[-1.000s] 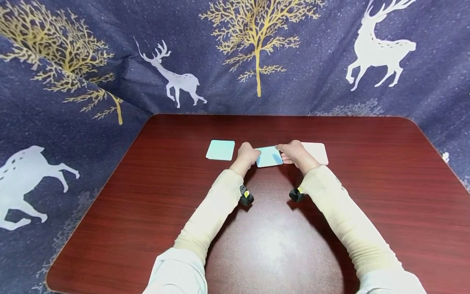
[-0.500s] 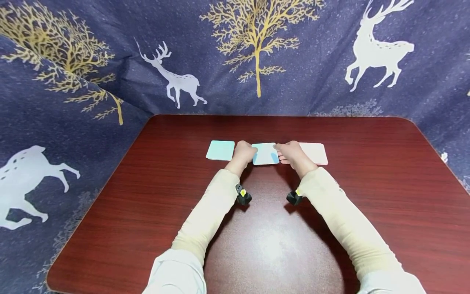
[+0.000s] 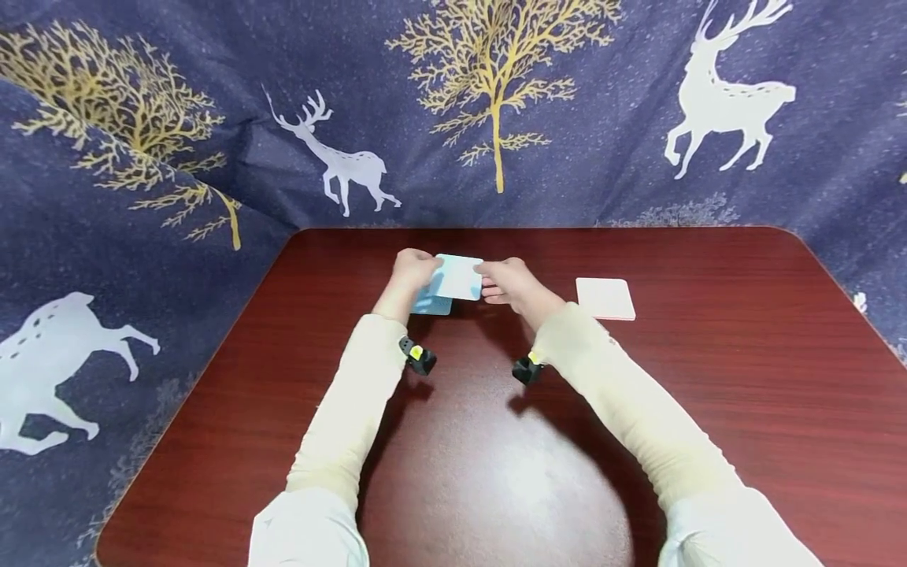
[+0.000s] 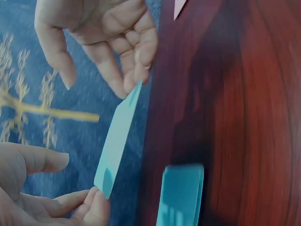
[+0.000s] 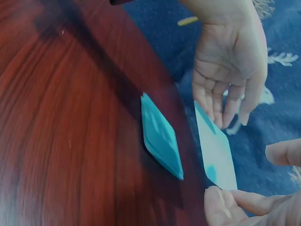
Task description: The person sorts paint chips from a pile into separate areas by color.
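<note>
A light-blue square card (image 3: 459,278) with rounded corners is held up above the table between both hands. My left hand (image 3: 414,270) pinches its left edge between thumb and fingertips. At the opposite edge, my right hand (image 3: 516,283) pinches the card in the same way. In the left wrist view the card (image 4: 117,141) looks tilted and apart from the table. Under it and slightly nearer lies a stack of light-blue cards (image 3: 434,305), partly hidden by the held card and the left hand. The right wrist view shows this stack (image 5: 160,136) with a gap to the held card.
A pale pink stack of square cards (image 3: 605,298) lies farther right on the dark red wooden table (image 3: 708,354). A blue cloth (image 3: 567,157) printed with deer and trees hangs behind the table's far edge. Dark wrist devices sit under both sleeves.
Both hands have lifted the card and carried it left, from between the two stacks to above the light-blue one. The pink stack is now uncovered.
</note>
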The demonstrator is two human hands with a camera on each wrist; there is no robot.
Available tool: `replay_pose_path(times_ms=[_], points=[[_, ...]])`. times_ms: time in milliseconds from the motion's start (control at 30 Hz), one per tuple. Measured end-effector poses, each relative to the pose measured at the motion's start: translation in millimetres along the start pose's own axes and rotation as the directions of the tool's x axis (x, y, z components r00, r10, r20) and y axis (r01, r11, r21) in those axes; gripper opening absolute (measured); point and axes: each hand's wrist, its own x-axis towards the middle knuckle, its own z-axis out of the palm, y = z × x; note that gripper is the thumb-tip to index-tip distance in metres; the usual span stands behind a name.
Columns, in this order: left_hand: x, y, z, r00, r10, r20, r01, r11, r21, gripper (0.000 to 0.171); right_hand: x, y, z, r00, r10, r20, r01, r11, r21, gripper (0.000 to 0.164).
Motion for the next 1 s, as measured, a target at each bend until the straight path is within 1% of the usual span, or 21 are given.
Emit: replay_pose_path(times_ms=[100, 167, 300, 467, 633, 733, 867, 1000], points=[[5.2, -13.7, -16.9, 0.999, -0.052, 0.009, 0.052, 0.998, -0.027, 0.044, 8.2, -0.7, 19.8, 0.999, 0.012, 0.040, -0.013, 1.000, 0.022, 0.056], [8.2, -22.7, -24.9, 0.997, -0.082, 0.014, 0.083, 0.995, -0.059, 0.046, 13.8, 0.1, 30.9, 0.998, 0.015, 0.063, -0.016, 1.000, 0.022, 0.058], [13.5, -35.8, -32.1, 0.995, -0.098, 0.012, 0.099, 0.988, -0.122, 0.049, 24.1, 3.3, 45.1, 0.997, 0.013, 0.077, -0.013, 1.000, -0.004, 0.060], [19.8, -46.3, -32.9, 0.995, -0.100, -0.010, 0.097, 0.985, -0.145, 0.051, 33.0, 7.4, 53.5, 0.998, 0.019, 0.065, -0.018, 1.000, -0.018, 0.061], [25.3, -53.2, -29.5, 0.995, -0.092, -0.035, 0.088, 0.989, -0.118, 0.050, 36.2, 12.8, 54.9, 0.998, 0.021, 0.067, -0.019, 0.999, -0.031, 0.061], [28.3, -55.9, -28.4, 0.994, -0.097, -0.044, 0.092, 0.990, -0.105, 0.051, 37.4, 14.9, 55.9, 0.998, 0.012, 0.064, -0.008, 0.998, -0.055, 0.058], [30.9, -57.4, -28.2, 0.994, -0.106, -0.041, 0.100, 0.988, -0.116, 0.050, 37.9, 14.7, 55.2, 0.999, -0.007, 0.045, 0.011, 0.996, -0.085, 0.051], [31.4, -56.9, -29.9, 0.994, -0.100, -0.049, 0.093, 0.989, -0.114, 0.049, 37.5, 12.7, 50.4, 0.999, -0.026, 0.026, 0.029, 0.994, -0.108, 0.054]])
